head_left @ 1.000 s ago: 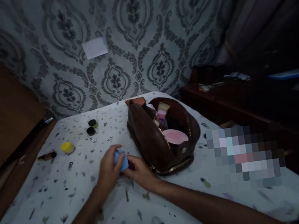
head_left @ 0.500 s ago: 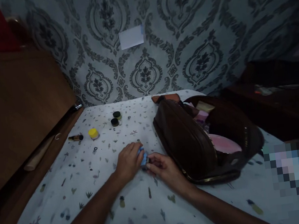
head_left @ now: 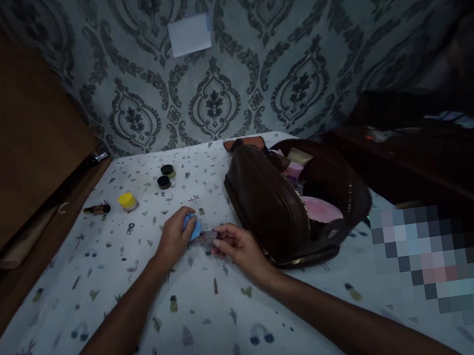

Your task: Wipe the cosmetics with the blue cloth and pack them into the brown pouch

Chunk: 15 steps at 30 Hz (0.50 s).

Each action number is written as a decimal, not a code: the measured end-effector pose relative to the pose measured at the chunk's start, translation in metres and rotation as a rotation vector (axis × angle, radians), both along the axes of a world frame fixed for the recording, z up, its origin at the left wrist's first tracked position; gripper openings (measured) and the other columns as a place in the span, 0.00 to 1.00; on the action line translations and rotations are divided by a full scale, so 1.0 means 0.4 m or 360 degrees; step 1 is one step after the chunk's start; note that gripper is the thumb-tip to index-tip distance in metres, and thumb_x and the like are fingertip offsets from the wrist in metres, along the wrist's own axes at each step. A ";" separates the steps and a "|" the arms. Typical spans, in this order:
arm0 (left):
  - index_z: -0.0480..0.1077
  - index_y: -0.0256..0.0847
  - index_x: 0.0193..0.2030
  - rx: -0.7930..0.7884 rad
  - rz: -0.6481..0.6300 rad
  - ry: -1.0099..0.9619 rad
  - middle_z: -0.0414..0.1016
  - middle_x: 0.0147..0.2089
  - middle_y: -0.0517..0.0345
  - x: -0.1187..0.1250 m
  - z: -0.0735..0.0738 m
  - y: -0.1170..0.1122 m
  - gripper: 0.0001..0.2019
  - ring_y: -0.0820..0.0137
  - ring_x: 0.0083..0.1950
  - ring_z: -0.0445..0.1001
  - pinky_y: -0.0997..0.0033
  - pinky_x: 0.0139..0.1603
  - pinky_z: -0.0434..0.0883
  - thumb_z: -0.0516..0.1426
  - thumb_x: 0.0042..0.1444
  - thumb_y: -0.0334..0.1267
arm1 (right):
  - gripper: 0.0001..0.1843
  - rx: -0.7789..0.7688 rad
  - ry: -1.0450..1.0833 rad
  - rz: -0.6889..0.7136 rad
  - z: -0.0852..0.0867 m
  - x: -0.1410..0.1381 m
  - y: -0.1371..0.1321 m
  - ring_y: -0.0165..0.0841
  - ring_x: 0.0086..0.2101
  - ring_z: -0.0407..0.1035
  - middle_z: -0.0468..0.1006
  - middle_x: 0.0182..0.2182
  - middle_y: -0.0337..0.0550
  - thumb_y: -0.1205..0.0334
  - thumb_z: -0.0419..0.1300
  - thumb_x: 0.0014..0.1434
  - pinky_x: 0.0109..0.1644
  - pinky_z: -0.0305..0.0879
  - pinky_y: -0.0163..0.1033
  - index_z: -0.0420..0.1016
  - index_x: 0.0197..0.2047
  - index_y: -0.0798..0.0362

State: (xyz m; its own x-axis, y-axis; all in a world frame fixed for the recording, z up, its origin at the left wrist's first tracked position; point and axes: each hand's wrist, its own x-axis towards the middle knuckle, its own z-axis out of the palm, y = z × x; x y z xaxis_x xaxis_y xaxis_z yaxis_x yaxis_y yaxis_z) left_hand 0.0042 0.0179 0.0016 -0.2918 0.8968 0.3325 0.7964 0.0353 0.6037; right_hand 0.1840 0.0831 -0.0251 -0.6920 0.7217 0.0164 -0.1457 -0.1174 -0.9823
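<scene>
My left hand (head_left: 173, 235) is closed around a small light-blue object (head_left: 193, 228), whose kind is too blurred to tell. Facing it, my right hand (head_left: 243, 251) pinches a small greyish, see-through-looking piece (head_left: 207, 238) between thumb and fingers. The grey piece reaches toward the blue object; whether they are joined I cannot make out. Both hands are low over the white patterned cloth (head_left: 203, 321). Just beyond my right hand stands an open brown bag (head_left: 266, 202), with a pink oval item (head_left: 322, 209) and other pieces inside it.
Two small dark-lidded jars (head_left: 164, 182), a yellow-lidded jar (head_left: 127, 202) and a short dark tube (head_left: 97, 210) stand or lie on the left. An orange-brown item (head_left: 254, 142) is behind the bag. A wooden panel (head_left: 7, 126) borders the left, a patterned wall (head_left: 213, 99) the back.
My hands have moved a little apart, and the grey piece now shows between them beside the blue object. The whole view has shifted, so everything appears further left and higher.
</scene>
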 end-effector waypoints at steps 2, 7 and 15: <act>0.70 0.41 0.47 -0.0029 -0.0011 -0.0034 0.76 0.36 0.58 0.000 0.009 -0.002 0.15 0.66 0.36 0.74 0.67 0.42 0.71 0.48 0.66 0.47 | 0.17 -0.0021 0.0033 -0.0018 -0.002 -0.001 -0.002 0.30 0.25 0.73 0.76 0.24 0.35 0.52 0.69 0.50 0.29 0.67 0.35 0.71 0.38 0.51; 0.71 0.41 0.50 -0.0058 -0.0160 -0.0082 0.80 0.42 0.55 0.014 0.019 -0.005 0.19 0.63 0.41 0.78 0.65 0.45 0.73 0.48 0.65 0.52 | 0.18 -0.0068 0.0101 -0.0020 -0.006 -0.002 -0.007 0.29 0.24 0.72 0.74 0.22 0.33 0.51 0.69 0.50 0.29 0.65 0.34 0.70 0.38 0.51; 0.71 0.43 0.50 0.0053 -0.0289 0.0160 0.81 0.48 0.52 0.020 -0.006 -0.005 0.19 0.62 0.47 0.80 0.63 0.50 0.76 0.50 0.65 0.53 | 0.23 -0.0127 0.0130 -0.0022 -0.003 -0.005 -0.010 0.27 0.24 0.70 0.74 0.23 0.33 0.43 0.69 0.49 0.29 0.64 0.33 0.69 0.36 0.52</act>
